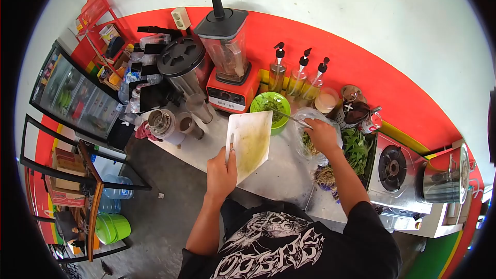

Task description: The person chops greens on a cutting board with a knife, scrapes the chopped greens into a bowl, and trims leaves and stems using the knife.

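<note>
My left hand (pixel 222 170) is closed around the handle end of a white cutting board (pixel 250 142), which is tilted up and stained yellow-green. The board's upper corner is close to a bright green bowl (pixel 276 126) with chopped greens (pixel 268 104) inside. In my right hand (pixel 321 135) is a knife (pixel 290 117), its blade pointing left over the bowl's rim. Just below that hand lies a clear plastic bag (pixel 305 147) with pale sprout-like contents. Leafy greens (pixel 356 147) and rooty stems (pixel 325 177) sit to the right of my forearm.
A red blender (pixel 227 95) stands behind the board, beside a large lidded steel container (pixel 183 64). Several pump bottles (pixel 297 80) line the wall. Cups (pixel 199 107) are at left on the metal counter (pixel 276 175). At right are a gas stove (pixel 392 168) and a steel pot (pixel 444 181).
</note>
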`<action>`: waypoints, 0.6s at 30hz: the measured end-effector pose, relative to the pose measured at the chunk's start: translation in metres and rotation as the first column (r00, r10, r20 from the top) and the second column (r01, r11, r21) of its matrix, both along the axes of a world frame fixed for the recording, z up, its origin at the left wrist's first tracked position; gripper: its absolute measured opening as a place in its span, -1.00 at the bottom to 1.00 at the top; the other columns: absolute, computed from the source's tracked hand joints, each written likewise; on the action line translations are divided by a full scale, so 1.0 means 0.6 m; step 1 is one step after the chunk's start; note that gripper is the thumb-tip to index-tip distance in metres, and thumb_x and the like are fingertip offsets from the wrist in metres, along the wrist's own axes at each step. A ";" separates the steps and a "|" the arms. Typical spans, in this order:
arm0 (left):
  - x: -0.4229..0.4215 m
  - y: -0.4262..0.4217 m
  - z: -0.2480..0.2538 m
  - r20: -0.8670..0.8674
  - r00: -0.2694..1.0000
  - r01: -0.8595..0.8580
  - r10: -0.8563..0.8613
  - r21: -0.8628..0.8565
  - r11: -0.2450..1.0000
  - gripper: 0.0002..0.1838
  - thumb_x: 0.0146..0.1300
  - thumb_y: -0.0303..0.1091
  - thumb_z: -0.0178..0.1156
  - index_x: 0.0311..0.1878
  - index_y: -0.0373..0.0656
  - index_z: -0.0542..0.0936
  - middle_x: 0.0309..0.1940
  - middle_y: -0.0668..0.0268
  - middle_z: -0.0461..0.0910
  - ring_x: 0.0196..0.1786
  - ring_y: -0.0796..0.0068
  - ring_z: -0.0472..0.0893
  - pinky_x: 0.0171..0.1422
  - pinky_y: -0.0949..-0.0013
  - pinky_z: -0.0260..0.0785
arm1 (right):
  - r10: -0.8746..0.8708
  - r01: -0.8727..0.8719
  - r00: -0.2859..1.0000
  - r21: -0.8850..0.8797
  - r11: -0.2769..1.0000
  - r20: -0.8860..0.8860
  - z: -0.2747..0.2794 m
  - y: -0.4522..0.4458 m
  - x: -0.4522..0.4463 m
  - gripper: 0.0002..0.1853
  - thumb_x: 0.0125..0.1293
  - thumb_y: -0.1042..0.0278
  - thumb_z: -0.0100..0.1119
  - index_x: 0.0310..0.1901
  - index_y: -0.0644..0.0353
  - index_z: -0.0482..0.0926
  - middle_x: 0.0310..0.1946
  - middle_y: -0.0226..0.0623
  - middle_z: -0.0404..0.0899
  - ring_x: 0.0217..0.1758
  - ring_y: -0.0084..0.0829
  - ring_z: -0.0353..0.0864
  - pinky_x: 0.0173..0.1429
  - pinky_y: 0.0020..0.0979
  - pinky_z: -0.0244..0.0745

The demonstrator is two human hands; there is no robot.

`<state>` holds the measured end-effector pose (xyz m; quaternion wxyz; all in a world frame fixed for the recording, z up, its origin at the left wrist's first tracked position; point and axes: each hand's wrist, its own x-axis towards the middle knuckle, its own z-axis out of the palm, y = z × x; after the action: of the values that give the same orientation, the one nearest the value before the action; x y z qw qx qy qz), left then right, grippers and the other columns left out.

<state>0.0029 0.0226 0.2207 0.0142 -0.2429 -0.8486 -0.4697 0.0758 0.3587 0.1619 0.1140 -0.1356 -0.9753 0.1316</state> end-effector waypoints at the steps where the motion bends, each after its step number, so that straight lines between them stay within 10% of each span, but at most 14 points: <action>1: -0.007 -0.003 -0.002 0.011 1.000 0.007 -0.007 0.011 1.000 -0.79 0.49 -0.44 0.08 -0.04 -0.40 0.62 -0.67 -0.06 0.48 -0.66 -0.01 0.54 -0.52 0.13 0.28 | -0.056 0.056 0.998 -0.005 0.998 0.043 -0.009 -0.001 -0.010 -0.73 0.33 0.23 0.31 0.04 0.02 0.65 -0.22 -0.16 0.69 -0.15 0.02 0.69 -0.11 -0.01 0.57; 10: -0.079 -0.050 -0.033 0.284 0.949 0.093 -0.141 0.176 0.980 -0.71 0.55 -0.37 0.09 0.09 -0.42 0.61 -0.72 0.30 0.45 -0.70 0.56 0.47 -0.54 0.36 0.30 | -0.320 0.259 0.933 -0.310 0.915 -0.162 -0.056 -0.095 0.024 -0.73 0.40 0.27 0.29 0.04 0.20 0.64 -0.25 0.01 0.69 -0.21 0.11 0.67 -0.13 -0.04 0.52; 18: -0.160 -0.052 -0.102 0.470 0.778 0.333 -0.417 0.254 0.908 -0.68 0.58 -0.36 0.07 0.16 -0.42 0.60 -0.69 0.40 0.44 -0.70 0.66 0.40 -0.57 0.44 0.25 | -0.598 0.478 0.797 -0.514 0.712 -0.088 -0.142 -0.222 0.118 -0.74 0.47 0.30 0.20 0.07 0.22 0.47 -0.29 0.07 0.66 -0.22 0.20 0.64 -0.16 0.02 0.47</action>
<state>-0.0931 -0.0089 0.1594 -0.2876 -0.2713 -0.7157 -0.5757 0.1467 0.2257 0.0768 0.2324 -0.4214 -0.8086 0.3385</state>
